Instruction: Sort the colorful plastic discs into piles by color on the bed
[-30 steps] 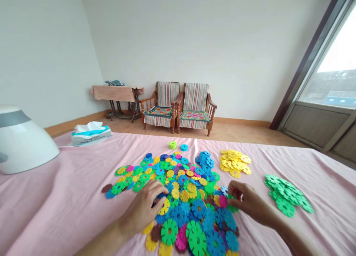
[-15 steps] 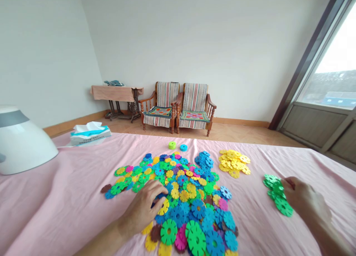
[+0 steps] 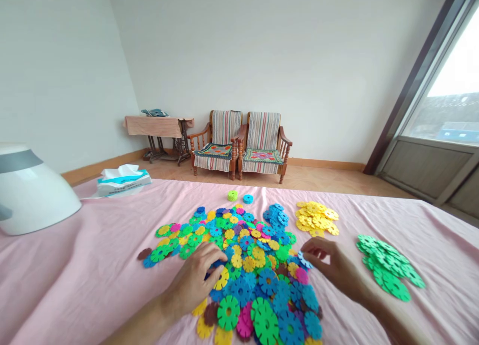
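Note:
Many notched plastic discs, shaped like flowers or gears, lie in a mixed-colour heap (image 3: 249, 265) in front of me. My left hand (image 3: 196, 272) rests at the heap's left side, fingers loosely curled and thumb apart. Dark blue shows in the gap beneath its fingers, beside a yellow disc (image 3: 222, 279). At the heap's right edge is my right hand (image 3: 329, 260), fingers and thumb apart. Its fingertips touch or hover over a blue disc (image 3: 305, 261), which they partly cover; contact is unclear. Green discs (image 3: 389, 265) lie in a pile farther right.
Yellow discs (image 3: 317, 218) form a pile behind my right hand. A small lime-green stack (image 3: 232, 195) and a blue stack (image 3: 248, 199) stand at the back. A tissue box (image 3: 123, 181) and a white rounded appliance (image 3: 35, 195) occupy the left of the pink cloth (image 3: 112, 250).
My right hand has left the green pile and moved left to the blue disc at the heap's edge. More of the green pile shows. My left hand has stayed in place.

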`<state>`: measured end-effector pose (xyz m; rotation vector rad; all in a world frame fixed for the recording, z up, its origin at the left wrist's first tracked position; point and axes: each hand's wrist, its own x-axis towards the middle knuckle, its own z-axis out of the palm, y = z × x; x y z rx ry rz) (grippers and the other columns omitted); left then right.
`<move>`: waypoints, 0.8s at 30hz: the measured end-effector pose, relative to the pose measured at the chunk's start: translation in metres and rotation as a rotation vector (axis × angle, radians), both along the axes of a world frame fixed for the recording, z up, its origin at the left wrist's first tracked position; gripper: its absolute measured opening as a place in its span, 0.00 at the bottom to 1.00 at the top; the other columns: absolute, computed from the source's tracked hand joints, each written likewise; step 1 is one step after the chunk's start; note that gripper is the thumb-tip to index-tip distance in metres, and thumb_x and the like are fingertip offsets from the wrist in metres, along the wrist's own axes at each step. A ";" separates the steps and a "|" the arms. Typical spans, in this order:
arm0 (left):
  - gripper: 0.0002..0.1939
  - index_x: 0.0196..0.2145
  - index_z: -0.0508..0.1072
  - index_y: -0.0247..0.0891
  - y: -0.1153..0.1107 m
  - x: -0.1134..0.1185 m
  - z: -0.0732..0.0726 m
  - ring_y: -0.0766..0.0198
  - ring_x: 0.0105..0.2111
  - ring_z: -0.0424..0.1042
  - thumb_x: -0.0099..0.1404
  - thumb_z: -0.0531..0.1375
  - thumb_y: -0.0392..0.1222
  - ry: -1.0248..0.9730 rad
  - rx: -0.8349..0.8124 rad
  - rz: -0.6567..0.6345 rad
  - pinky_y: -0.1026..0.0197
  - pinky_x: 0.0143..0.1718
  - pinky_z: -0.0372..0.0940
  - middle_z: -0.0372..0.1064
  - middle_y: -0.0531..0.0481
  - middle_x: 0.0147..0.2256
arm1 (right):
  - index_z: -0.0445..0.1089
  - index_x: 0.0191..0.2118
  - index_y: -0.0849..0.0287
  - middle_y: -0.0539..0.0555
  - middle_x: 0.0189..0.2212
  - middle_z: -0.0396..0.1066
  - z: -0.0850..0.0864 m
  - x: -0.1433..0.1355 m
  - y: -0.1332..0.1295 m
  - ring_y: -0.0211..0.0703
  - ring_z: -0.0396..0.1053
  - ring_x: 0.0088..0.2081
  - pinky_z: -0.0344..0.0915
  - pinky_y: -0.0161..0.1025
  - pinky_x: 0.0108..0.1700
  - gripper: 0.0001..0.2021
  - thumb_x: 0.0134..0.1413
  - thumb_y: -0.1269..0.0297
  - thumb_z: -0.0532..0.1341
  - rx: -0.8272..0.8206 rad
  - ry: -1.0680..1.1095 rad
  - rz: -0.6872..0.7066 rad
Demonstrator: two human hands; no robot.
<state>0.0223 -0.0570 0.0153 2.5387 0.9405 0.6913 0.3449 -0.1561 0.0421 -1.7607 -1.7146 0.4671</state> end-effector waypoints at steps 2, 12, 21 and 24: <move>0.08 0.37 0.71 0.41 0.000 0.000 0.001 0.58 0.41 0.68 0.65 0.54 0.32 0.001 -0.004 0.000 0.56 0.44 0.64 0.69 0.49 0.38 | 0.72 0.37 0.56 0.52 0.36 0.73 0.011 -0.032 -0.008 0.43 0.69 0.39 0.64 0.39 0.43 0.08 0.53 0.63 0.57 -0.065 0.036 0.186; 0.07 0.37 0.72 0.41 0.000 0.000 0.001 0.58 0.41 0.68 0.64 0.55 0.33 -0.005 -0.001 -0.002 0.56 0.44 0.63 0.69 0.49 0.37 | 0.71 0.47 0.54 0.55 0.47 0.69 0.020 -0.098 -0.023 0.52 0.64 0.50 0.57 0.45 0.55 0.26 0.35 0.69 0.71 -0.156 -0.241 0.395; 0.08 0.37 0.72 0.41 0.000 0.000 -0.001 0.58 0.41 0.68 0.65 0.55 0.33 -0.009 0.011 -0.008 0.56 0.43 0.63 0.69 0.49 0.37 | 0.67 0.39 0.55 0.51 0.38 0.68 -0.010 -0.093 -0.014 0.43 0.65 0.40 0.59 0.39 0.42 0.09 0.51 0.72 0.58 -0.020 -0.044 0.217; 0.08 0.37 0.71 0.41 0.000 0.000 -0.001 0.58 0.41 0.68 0.65 0.55 0.33 -0.011 0.015 -0.007 0.56 0.44 0.63 0.69 0.49 0.37 | 0.65 0.35 0.56 0.49 0.34 0.67 -0.012 -0.091 -0.012 0.39 0.65 0.36 0.58 0.37 0.38 0.07 0.50 0.75 0.57 -0.003 0.007 0.221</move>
